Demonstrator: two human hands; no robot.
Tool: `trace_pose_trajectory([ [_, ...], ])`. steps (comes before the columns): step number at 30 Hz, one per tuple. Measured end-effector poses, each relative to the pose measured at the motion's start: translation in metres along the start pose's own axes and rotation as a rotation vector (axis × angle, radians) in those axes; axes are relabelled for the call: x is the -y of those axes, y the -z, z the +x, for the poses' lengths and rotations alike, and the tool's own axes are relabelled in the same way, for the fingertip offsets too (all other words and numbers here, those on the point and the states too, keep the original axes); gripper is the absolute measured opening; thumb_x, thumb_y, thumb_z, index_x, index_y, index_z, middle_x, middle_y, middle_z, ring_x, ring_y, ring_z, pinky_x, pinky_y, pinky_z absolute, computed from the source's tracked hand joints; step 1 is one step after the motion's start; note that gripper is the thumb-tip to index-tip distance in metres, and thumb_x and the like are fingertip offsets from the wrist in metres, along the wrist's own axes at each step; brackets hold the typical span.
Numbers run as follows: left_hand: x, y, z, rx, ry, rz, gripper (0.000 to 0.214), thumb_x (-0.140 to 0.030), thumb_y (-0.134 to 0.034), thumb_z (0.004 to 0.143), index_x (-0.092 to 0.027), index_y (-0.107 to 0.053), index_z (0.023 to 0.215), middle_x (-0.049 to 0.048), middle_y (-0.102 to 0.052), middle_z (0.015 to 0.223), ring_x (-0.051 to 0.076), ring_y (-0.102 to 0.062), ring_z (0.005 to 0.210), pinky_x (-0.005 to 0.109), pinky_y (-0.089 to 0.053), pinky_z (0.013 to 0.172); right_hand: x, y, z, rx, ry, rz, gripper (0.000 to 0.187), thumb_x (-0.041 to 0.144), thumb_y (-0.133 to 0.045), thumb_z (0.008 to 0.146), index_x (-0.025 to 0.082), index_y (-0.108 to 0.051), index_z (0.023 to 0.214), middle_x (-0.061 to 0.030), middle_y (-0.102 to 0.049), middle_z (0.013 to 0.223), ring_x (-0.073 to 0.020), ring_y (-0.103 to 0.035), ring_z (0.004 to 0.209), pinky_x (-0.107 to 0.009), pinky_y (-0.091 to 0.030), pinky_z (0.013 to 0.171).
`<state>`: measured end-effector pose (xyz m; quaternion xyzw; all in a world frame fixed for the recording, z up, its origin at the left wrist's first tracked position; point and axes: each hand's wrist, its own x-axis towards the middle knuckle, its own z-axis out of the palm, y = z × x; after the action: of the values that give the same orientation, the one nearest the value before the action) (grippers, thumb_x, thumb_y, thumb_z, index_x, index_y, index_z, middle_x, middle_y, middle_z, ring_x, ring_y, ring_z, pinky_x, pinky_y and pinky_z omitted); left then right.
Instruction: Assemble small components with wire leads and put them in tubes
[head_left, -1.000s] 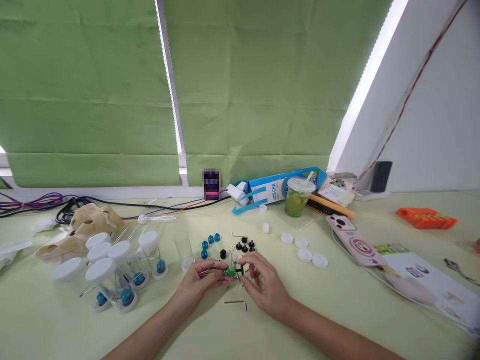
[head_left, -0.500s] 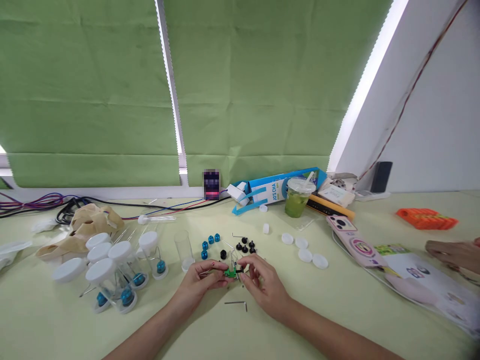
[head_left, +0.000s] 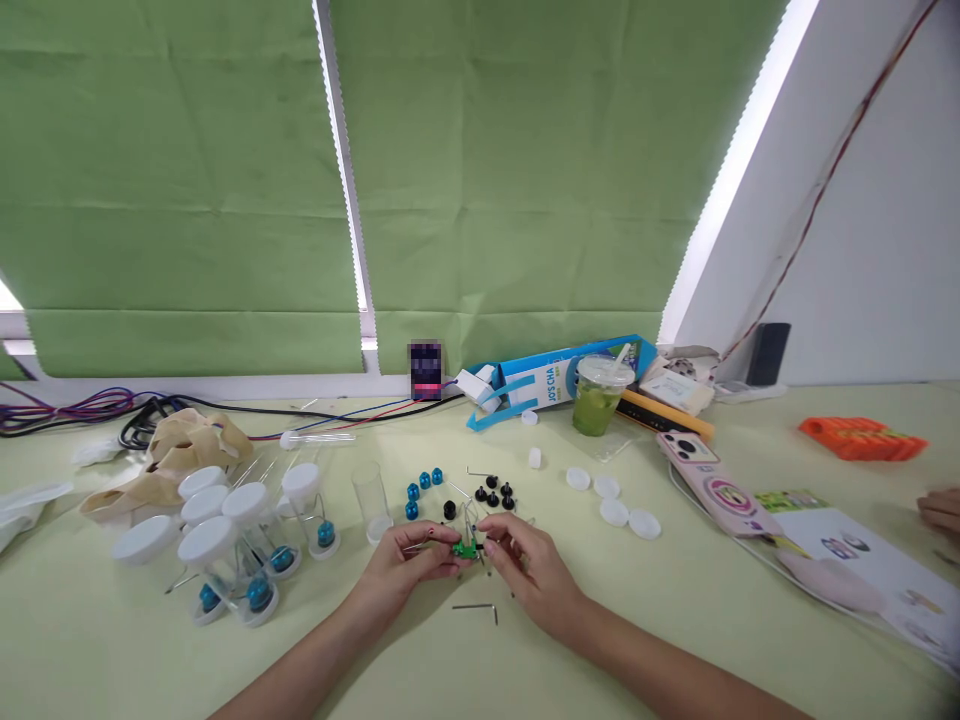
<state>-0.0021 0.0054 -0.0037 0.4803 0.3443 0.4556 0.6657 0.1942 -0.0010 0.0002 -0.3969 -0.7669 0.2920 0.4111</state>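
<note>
My left hand [head_left: 401, 565] is closed, its fingertips pinching a small green part [head_left: 464, 550]. On the part's right side, my right hand [head_left: 536, 575] pinches a small black piece [head_left: 481, 547] that meets the green part; its exact kind is too small to make out. An L-shaped hex key [head_left: 476, 607] lies on the table below the hands. Just beyond my fingers are thin metal rods, a black knob [head_left: 449, 510], several black thumb screws [head_left: 493, 496] and several blue knobs [head_left: 425, 480]. An uncapped clear tube [head_left: 370, 500] stands beyond my left hand.
Several white-capped clear tubes [head_left: 208, 540] with blue knobs stand at left, near beige cloth [head_left: 187, 445]. White caps [head_left: 614, 512], a green drink cup [head_left: 598, 395], a pink phone [head_left: 716, 490] and an orange object [head_left: 862, 440] lie rightward. Another person's hand [head_left: 941, 512] shows at the right edge.
The other person's hand at the right has drawn back towards the edge of the view. Both my hands keep nearly the same pinch on the small parts; the view has shifted slightly.
</note>
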Motion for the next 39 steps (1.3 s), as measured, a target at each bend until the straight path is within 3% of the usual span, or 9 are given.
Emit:
trace_pose_trajectory([
  [5, -0.0015, -0.0012, 0.0003, -0.003, 0.012, -0.007, 0.018, -0.022, -0.064, 0.073, -0.010, -0.067, 0.085, 0.0119, -0.070, 0.085, 0.024, -0.065, 0.081, 0.036, -0.049, 0.078, 0.0006, -0.0005, 0.0005, 0.013, -0.033, 0.041, 0.016, 0.027, -0.040, 0.088, 0.021, -0.050, 0.100, 0.0011, -0.051, 0.071, -0.0092, -0.043, 0.056, -0.019, -0.036, 0.050],
  [10, -0.0031, -0.0027, 0.0004, -0.014, 0.013, -0.019, 0.017, -0.023, -0.065, 0.072, -0.011, -0.067, 0.085, 0.0115, -0.070, 0.083, 0.025, -0.066, 0.081, 0.036, -0.049, 0.078, 0.0023, -0.0004, -0.0008, -0.032, 0.002, -0.007, 0.024, 0.017, -0.052, 0.077, 0.021, -0.049, 0.101, -0.0025, -0.051, 0.088, -0.0100, -0.045, 0.062, -0.019, -0.038, 0.048],
  [14, -0.0035, -0.0028, 0.0009, -0.028, 0.022, -0.024, 0.017, -0.022, -0.065, 0.071, -0.011, -0.067, 0.083, 0.0105, -0.069, 0.084, 0.026, -0.066, 0.081, 0.036, -0.049, 0.078, 0.0026, -0.0004, -0.0021, -0.038, 0.042, -0.014, 0.031, 0.009, -0.052, 0.072, 0.022, -0.049, 0.100, -0.0039, -0.049, 0.096, -0.0093, -0.043, 0.062, -0.019, -0.039, 0.048],
  [39, -0.0044, -0.0038, 0.0000, -0.030, 0.023, -0.009, 0.018, -0.024, -0.066, 0.071, -0.011, -0.068, 0.083, 0.0119, -0.070, 0.084, 0.025, -0.066, 0.079, 0.037, -0.049, 0.078, 0.0016, -0.0006, -0.0001, -0.016, 0.003, -0.016, 0.018, 0.024, -0.044, 0.085, 0.020, -0.050, 0.101, -0.0026, -0.056, 0.085, -0.0100, -0.047, 0.062, -0.021, -0.041, 0.053],
])
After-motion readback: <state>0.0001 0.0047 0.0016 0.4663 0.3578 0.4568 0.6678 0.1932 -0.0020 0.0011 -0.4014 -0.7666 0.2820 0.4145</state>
